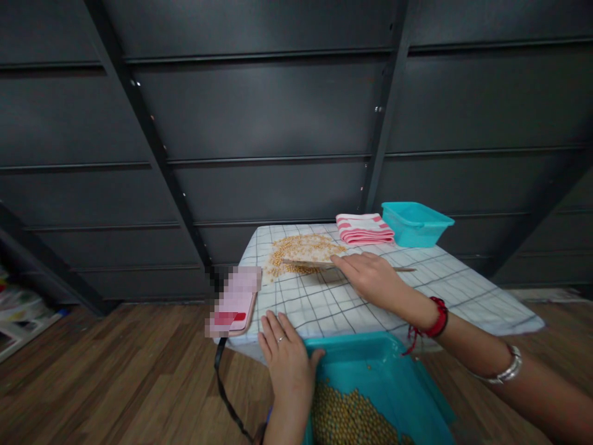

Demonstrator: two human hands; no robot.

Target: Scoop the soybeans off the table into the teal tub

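Phone: a pink phone [236, 300] lies on the worktop's left edge, partly over the side, and a dark strap [227, 389] hangs from it towards the floor.
Left hand: the left hand [287, 361] lies open and flat at the worktop's near edge. Its fingers are stretched onto the cloth and its thumb is against the tray's left corner. It grips nothing that I can see.
Tray: a teal tray [384, 364] sits at the near edge, just right of the left hand, with yellow kernels [347, 420] gathered in its near end.
Heap: a loose heap [301, 247] of the same grain lies on the far left part of the worktop, well apart from the tray.
Scraper: a thin flat scraper [303, 264] lies along the heap's near side. Its blade points left and its handle end shows to the right of the hand.
Right hand: the right hand [370, 281] is closed over the scraper's middle, right of the heap.
Towel: a folded red-striped towel [364, 228] lies beyond the right hand.
Tub: a teal tub [414, 224] stands just beside the towel, on its right.
Worktop: the worktop [463, 290] is covered with a white checked cloth.
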